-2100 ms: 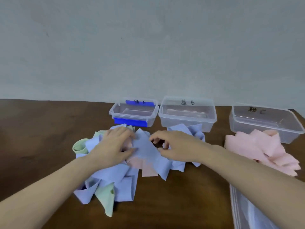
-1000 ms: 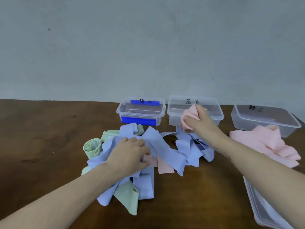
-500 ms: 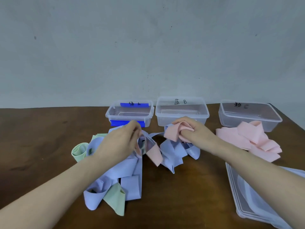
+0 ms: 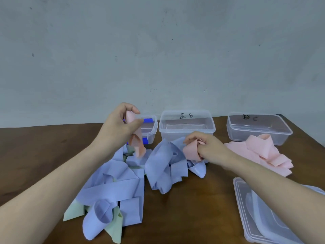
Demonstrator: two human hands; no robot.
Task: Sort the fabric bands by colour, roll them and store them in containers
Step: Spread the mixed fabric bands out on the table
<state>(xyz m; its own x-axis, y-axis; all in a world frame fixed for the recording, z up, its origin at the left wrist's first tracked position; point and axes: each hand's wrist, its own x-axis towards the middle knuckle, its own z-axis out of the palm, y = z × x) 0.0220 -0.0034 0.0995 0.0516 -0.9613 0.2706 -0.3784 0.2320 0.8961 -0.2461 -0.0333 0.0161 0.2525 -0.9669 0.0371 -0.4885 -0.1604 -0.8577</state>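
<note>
Head view, left to right. At 7 o'clock on the brown counter [image 4: 35, 155] lies the mixed heap of blue bands [image 4: 114, 187], with green bands [image 4: 73, 212] showing under its near edge. The left hand [image 4: 119, 127] is raised above the heap's far end at 12 o'clock of it; its grip is narrow, thumb and fingers pinching one pink band [image 4: 135, 136], which hangs down toward the heap. Behind this hand stands the clear container with blue clips [image 4: 151, 127], partly hidden. At centre, a second clump of blue bands [image 4: 165, 166] sits just in front of the container marked B [image 4: 186, 127]. The right hand [image 4: 209, 148] rests low at 3 o'clock of that clump, its grip curled round a bunched pink band [image 4: 191, 152]. Farther right, the sorted pile of pink bands [image 4: 263, 152] lies against the near side of the container marked C [image 4: 258, 129]. At 4 o'clock, beneath the right forearm, clear lids [image 4: 255, 217] lie flat on the counter.
</note>
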